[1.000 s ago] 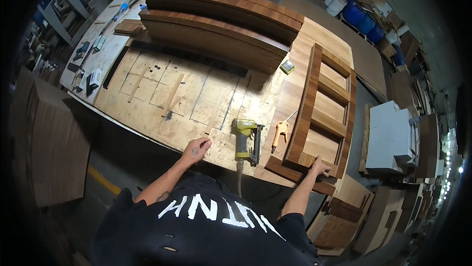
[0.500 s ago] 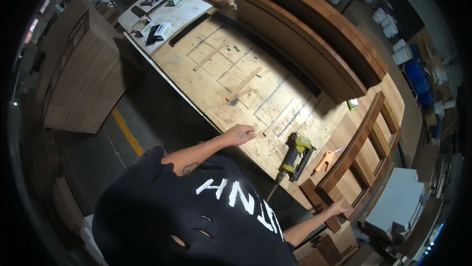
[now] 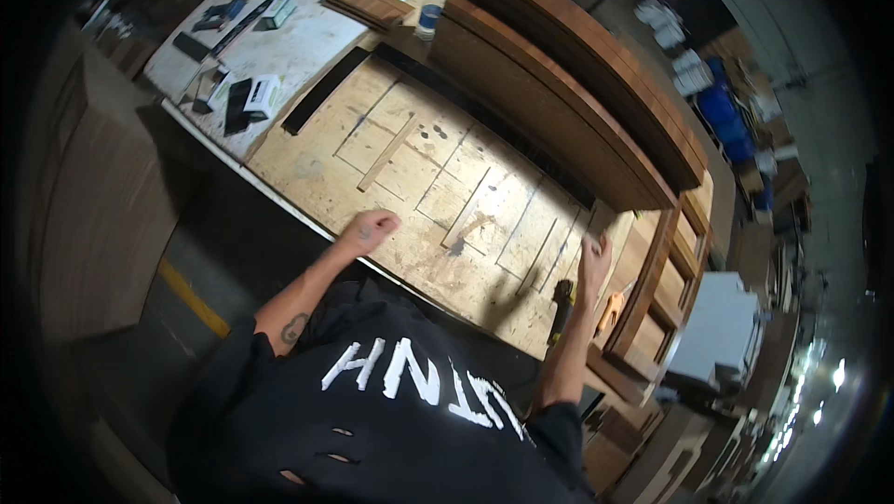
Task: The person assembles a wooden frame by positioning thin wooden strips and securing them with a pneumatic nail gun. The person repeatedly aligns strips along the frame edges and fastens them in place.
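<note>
Currently the person's left hand (image 3: 368, 229) rests on the near edge of the pale plywood workbench top (image 3: 410, 178), fingers curled loosely inward and gripping nothing. The right hand (image 3: 592, 262) is raised above the same bench top, farther along its near edge toward the frame end; its fingers are blurred, so whether they are spread or closed cannot be told, and no object is seen in them.

Just below the right hand, partly behind the forearm, lies a dark pneumatic nail gun with a yellow body (image 3: 562, 304), resting on the bench top near its edge. It is close to the right hand but not touched by it.

Beyond the nail gun, at the bench's right end, lies a dark brown ladder-shaped wooden frame (image 3: 656, 290). Along the far side of the bench top runs a stack of long dark brown wooden boards (image 3: 568, 85). A thin loose wooden strip (image 3: 388, 152) lies on the bench top, well apart from the left hand. Past the bench's far left corner sits a white-topped table (image 3: 307, 39) holding small tools.
</note>
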`<state>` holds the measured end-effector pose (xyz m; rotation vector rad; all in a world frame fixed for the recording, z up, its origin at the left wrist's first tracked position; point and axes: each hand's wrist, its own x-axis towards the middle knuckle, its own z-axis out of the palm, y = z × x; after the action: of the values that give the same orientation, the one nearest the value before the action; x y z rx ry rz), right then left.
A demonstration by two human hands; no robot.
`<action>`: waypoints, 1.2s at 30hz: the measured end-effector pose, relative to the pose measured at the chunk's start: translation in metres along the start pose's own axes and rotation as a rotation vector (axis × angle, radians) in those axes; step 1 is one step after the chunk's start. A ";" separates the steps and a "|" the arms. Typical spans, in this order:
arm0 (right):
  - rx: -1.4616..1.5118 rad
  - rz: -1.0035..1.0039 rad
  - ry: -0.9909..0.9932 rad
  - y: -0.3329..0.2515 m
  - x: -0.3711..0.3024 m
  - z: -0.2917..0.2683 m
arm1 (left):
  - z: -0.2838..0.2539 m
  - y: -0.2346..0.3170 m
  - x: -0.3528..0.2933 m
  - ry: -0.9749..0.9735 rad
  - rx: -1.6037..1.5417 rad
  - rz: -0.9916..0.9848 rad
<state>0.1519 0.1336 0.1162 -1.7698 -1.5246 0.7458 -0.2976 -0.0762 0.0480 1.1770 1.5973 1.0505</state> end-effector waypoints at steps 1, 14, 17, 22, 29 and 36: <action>0.104 0.063 -0.014 -0.030 0.017 0.014 | -0.030 0.001 -0.002 0.038 0.077 -0.068; -0.543 0.131 0.182 -0.013 0.212 -0.065 | -0.196 -0.074 -0.137 0.622 -0.455 -0.538; -0.378 0.141 0.188 0.006 0.239 -0.071 | -0.211 -0.111 -0.186 0.772 -0.475 -0.615; -0.118 0.049 0.316 0.046 0.308 -0.182 | -0.191 -0.130 -0.187 0.807 -0.555 -0.618; 0.029 0.349 0.190 0.057 0.310 -0.141 | -0.196 -0.062 -0.163 0.892 -0.305 -0.484; 0.192 0.465 0.209 0.052 0.323 -0.139 | -0.158 -0.074 -0.154 0.903 -0.294 -0.416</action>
<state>0.3409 0.4313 0.1615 -2.0025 -0.8809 0.8637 -0.4393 -0.2613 0.0442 0.1090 2.1200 1.5630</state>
